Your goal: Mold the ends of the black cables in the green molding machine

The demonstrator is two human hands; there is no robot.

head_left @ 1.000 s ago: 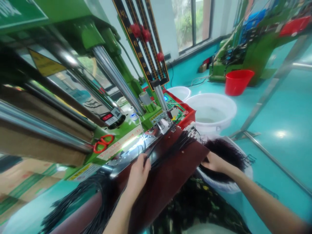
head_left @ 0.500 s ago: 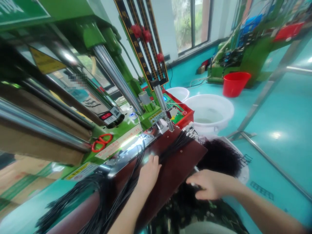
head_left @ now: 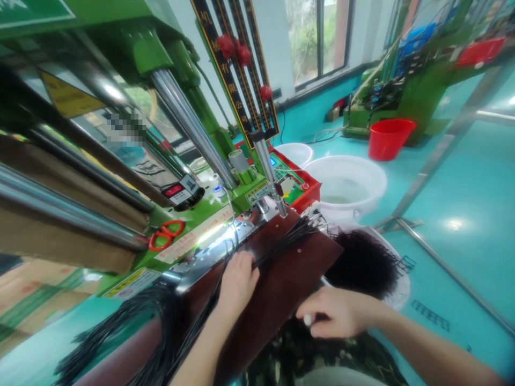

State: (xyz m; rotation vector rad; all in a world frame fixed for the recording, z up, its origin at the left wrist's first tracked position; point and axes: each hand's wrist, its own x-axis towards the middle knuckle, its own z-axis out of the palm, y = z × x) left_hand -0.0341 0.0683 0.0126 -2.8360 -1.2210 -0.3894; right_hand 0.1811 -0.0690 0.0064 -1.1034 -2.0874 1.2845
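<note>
A bundle of thin black cables (head_left: 281, 244) lies along a dark red-brown board (head_left: 289, 284), its light-coloured ends at the far right corner. My left hand (head_left: 238, 281) is closed over the cables near the board's machine-side edge; the part under its fingers is hidden. Past the board's near edge, my right hand (head_left: 341, 313) is curled, with thumb and forefinger brought close together. A small white thing (head_left: 308, 319) shows at its fingertips, too small to name. More black cables (head_left: 137, 311) hang in a thick loop over the board's left end.
A green machine with steel columns (head_left: 193, 123) stands behind the board; orange-handled scissors (head_left: 167, 236) lie on its ledge. Right of it are a control box (head_left: 295, 179), a white tub (head_left: 346, 182), a container of dark strands (head_left: 364, 262), a metal frame (head_left: 426, 155) and a red bucket (head_left: 390, 139).
My left hand has shifted slightly left along the cables. My right hand has moved a little left and down, and the white thing at its fingertips shows more clearly.
</note>
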